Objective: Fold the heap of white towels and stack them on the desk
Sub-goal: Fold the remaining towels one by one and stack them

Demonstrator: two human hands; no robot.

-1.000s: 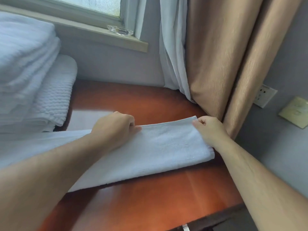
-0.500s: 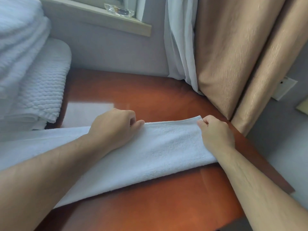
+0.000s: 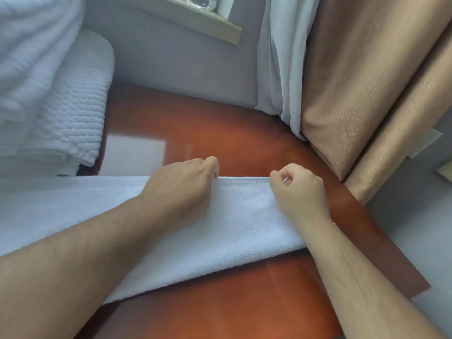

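Gripping the far edge of the towel [image 3: 239,216] with both hands. Curling the fingers of the left hand [image 3: 182,184] down over that edge, knuckles raised. Pinching the same edge at its right end with the right hand [image 3: 299,192], thumb pressed against bent fingers. Holding the two grips near each other on one edge, probably to line the layers up and set a straight fold before shortening the band. Laying both forearms across the cloth, which helps to pin it flat against the smooth wood.

Lying as a long, already doubled band across the near half of the desk [image 3: 232,133], running from the right hand leftward and out of sight under the left forearm. Judging the fold as partly done: narrowed lengthwise, not yet folded down to stacking size.

Reserving the left rear of the desk for the pile of white towels [image 3: 36,69], apparently folded in layers, with a quilted cloth [image 3: 73,113] low against its right side. Standing well apart from the hands, leaving the middle as working room.

Bordering the far right corner: a white curtain [image 3: 278,57] and a tan curtain [image 3: 354,81], both hanging down to the desk top. Projecting above the rear wall, a window sill [image 3: 195,23] carrying a glass dish [image 3: 198,0], cut off by the top edge. Showing at the right margin, a wall socket [image 3: 425,143], blurred.
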